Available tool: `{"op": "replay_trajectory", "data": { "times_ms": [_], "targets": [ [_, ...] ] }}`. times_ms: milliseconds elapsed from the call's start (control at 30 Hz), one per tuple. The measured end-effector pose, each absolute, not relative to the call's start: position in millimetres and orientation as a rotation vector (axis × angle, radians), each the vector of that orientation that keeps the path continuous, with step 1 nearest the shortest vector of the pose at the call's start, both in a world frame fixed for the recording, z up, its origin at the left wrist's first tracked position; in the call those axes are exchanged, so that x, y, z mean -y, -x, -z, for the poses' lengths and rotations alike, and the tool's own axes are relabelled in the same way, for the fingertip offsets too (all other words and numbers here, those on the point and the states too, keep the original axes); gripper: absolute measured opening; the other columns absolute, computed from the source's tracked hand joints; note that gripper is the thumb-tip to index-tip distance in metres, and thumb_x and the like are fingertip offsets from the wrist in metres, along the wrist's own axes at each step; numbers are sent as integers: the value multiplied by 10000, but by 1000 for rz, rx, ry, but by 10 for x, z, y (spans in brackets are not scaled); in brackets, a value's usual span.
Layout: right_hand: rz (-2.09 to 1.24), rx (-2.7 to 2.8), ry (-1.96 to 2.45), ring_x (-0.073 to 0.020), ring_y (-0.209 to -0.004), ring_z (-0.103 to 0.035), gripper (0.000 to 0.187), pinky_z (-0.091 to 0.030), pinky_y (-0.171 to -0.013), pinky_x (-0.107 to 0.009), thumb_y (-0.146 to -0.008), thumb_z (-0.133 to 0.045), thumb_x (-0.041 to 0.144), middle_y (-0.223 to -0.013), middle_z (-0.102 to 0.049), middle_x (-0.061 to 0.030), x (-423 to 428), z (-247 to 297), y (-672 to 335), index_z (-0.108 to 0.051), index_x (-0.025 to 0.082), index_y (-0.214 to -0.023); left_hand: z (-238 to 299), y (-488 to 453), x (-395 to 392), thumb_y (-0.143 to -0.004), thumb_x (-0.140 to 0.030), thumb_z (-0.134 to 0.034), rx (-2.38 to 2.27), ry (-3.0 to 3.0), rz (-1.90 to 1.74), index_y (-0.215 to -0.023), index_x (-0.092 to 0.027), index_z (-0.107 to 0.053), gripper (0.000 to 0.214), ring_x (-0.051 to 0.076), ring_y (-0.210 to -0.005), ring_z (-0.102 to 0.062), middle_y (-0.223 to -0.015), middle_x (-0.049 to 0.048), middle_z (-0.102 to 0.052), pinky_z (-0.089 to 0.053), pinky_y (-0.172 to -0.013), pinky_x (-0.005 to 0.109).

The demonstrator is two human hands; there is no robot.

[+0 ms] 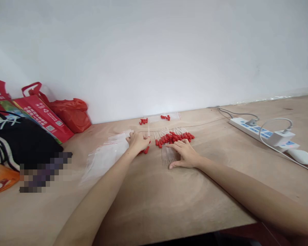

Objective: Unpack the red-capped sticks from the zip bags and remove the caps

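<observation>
Apparently, the left hand (137,142) is pinching one slim, clear, red-capped rod (148,130) between nearly closed fingers; rightward, similar rods (166,158) are lying heaped on the pale wooden counter (154,205) beside the right hand (186,153), whose fingers are spreading loosely, any grip unclear. Probably light, stiff and slippery, they are offering surest hold at the caps (171,137).

Makeshift work corner; home or small workshop, can't tell which. Raw wood tabletop (156,201) against a plain white wall (169,61). To my left, personal clutter: red shopping bag (45,114), black striped cloth (33,140). Right, power strip (242,125) with charger (279,138). Mid-table, loose red-tipped sticks (173,137), clear plastic bags (105,155).
</observation>
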State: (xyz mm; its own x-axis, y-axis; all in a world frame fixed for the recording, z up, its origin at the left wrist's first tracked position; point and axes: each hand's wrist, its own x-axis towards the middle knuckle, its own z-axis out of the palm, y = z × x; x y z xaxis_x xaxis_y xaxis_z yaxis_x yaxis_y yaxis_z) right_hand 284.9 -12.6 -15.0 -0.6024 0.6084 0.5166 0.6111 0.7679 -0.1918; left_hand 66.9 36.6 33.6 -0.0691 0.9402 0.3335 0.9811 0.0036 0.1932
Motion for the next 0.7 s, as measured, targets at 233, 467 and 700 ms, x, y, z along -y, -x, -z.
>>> {"op": "replay_trajectory", "data": {
  "times_ms": [233,467,700],
  "targets": [
    [52,2220,979,-176,-807,-514,602,-289,-730,-322,-707,-503,600,-874,-584,-57,98,190,-2804,-478,174,-1132,-310,-475,188,-816,-269,-391,1645,2468,874,-732,-172,-502,170,153,-658,-548,-707,25,-591,-429,-625,287],
    [333,1904,912,-204,-949,-489,455,-320,-824,-354,-777,-504,435,-1010,-551,-110,191,197,-2792,-476,156,-1136,-27,-542,392,-859,-227,-367,1198,2465,716,-740,-162,-471,171,144,-627,-545,-698,30,-578,-416,-584,254],
    [535,2181,760,-153,-920,-493,215,-197,-917,-387,-824,-483,351,-871,-636,12,253,176,-2683,-585,269,-994,74,-600,396,-861,-208,-386,842,2400,736,-671,-152,-475,217,145,-604,-516,-644,32,-557,-409,-582,262]
  ]
}}
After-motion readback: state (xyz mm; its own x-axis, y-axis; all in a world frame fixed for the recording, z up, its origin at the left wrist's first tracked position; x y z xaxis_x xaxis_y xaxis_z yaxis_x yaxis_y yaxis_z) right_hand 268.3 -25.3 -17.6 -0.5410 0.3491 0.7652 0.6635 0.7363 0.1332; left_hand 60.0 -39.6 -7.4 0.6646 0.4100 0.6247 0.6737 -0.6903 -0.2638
